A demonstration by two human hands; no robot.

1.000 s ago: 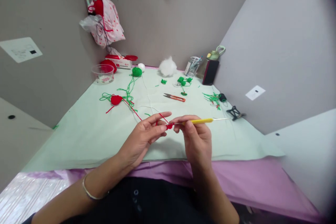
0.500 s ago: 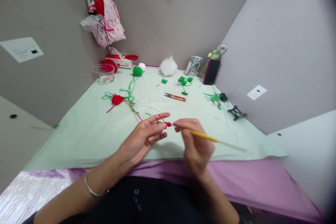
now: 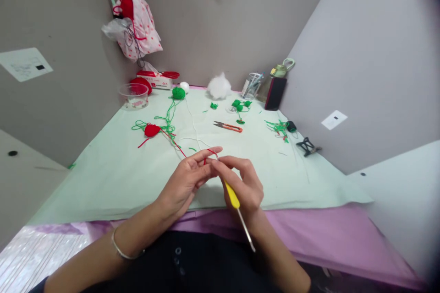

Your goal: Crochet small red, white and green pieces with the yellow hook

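My right hand [image 3: 245, 187] is closed on a crochet hook [image 3: 233, 194] with a yellow grip, its free metal end pointing down toward me. The hook's working tip meets my left fingertips, where fingers cover it. My left hand [image 3: 189, 178] pinches a small red crochet piece, now almost wholly hidden behind the fingers. Red yarn [image 3: 177, 144] runs over my left index finger from a small red yarn ball [image 3: 151, 130] lying to the left. Both hands touch at the fingertips, just above the table's front part.
Orange thread snips [image 3: 228, 127] lie beyond my hands. Farther back are a green yarn ball [image 3: 178, 93], white stuffing [image 3: 219, 86], green crochet pieces [image 3: 239, 106] and a clear tub [image 3: 134, 97]. A phone [image 3: 276, 94] leans at the right, with a black stand [image 3: 308, 146] nearer.
My right hand has moved left against my left fingertips. The hook has swung from pointing right to pointing down toward me, and the red piece has become covered.
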